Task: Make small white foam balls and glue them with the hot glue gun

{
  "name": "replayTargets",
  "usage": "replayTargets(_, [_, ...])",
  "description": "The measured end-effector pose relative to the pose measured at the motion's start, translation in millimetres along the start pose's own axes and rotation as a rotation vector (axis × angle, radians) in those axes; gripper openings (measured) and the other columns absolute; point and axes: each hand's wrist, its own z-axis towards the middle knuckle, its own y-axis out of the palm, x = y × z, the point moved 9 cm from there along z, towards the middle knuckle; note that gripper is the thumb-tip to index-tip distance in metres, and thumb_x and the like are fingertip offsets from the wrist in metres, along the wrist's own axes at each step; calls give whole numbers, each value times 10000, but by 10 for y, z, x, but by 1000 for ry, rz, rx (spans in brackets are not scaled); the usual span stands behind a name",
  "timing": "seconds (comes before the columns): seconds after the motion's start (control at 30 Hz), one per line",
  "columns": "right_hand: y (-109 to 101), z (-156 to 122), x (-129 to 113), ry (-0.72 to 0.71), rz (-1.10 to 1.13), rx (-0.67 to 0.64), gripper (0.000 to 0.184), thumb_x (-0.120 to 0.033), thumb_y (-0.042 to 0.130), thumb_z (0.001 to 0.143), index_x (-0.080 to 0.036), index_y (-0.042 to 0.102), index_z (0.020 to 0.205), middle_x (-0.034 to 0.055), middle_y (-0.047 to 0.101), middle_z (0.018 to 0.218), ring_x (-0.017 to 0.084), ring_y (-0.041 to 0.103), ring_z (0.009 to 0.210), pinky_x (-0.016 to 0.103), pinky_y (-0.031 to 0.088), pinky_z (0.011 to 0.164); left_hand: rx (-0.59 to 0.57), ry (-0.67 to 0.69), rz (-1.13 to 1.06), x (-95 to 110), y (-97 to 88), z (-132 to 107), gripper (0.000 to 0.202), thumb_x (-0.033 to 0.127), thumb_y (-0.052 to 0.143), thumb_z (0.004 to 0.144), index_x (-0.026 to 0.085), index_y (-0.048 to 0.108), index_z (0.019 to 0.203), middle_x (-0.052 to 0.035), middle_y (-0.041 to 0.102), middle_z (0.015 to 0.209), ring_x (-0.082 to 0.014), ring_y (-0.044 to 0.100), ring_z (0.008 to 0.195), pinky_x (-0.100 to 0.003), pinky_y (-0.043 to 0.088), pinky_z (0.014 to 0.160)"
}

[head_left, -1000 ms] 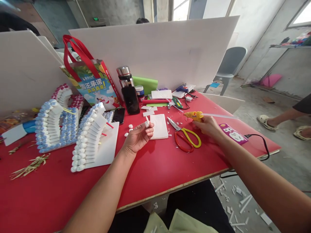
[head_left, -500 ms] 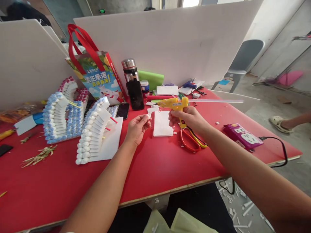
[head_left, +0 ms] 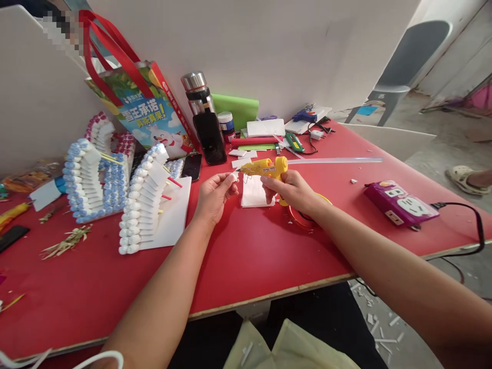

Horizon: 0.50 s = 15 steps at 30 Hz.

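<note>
Head view.

Left hand point(head_left: 213, 196): fingers pinched on a small white piece point(head_left: 233, 177), raised just above the red tabletop point(head_left: 246, 261).

Right hand point(head_left: 292, 190): clenched round the grip of a yellow hot-glue gun point(head_left: 266, 167). The nozzle points toward the left hand and almost touches the white piece. Clear glue stick point(head_left: 334, 160) projects from the gun's rear, out past the right hand.

White foam sheet point(head_left: 253, 196): flat on the tabletop, between the two hands.

Scissors point(head_left: 303, 221): red and yellow handles, mostly hidden beneath the right hand.

Purple power strip point(head_left: 400, 203): well outward of the right hand, black cord attached.

White-capped tiered model point(head_left: 143, 205): on a white board, just outward of the left hand. Blue-capped model point(head_left: 90, 179) stands beyond it.

Black phone point(head_left: 192, 166): flat, just beyond the left hand.
</note>
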Motion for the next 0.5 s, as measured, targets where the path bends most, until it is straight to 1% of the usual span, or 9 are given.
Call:
replayTargets(0.23, [13, -23, 20, 39, -96, -7, 536, -546, 536, 928, -152, 617, 574, 64, 647, 659, 142, 549, 643, 280, 435, 675, -31, 35, 36, 20, 30, -6, 280, 316, 826, 733, 118, 698, 884, -15, 637, 689, -90, 575, 608, -235, 499, 649])
replayTargets(0.4, [14, -11, 45, 48, -95, -9, 528, -561, 540, 920, -153, 616, 593, 57, 637, 644, 137, 550, 615, 270, 425, 626, -41, 36, 32, 6, 20, 11, 288, 305, 832, 728, 120, 693, 899, -19, 645, 723, -91, 586, 617, -240, 504, 652])
replayTargets(0.5, [16, -14, 31, 51, -98, -8, 518, -545, 543, 919, -155, 604, 583, 52, 628, 630, 133, 542, 611, 267, 422, 628, -45, 38, 32, 8, 26, 10, 290, 309, 832, 728, 120, 693, 900, -23, 653, 738, -90, 588, 620, -242, 505, 655])
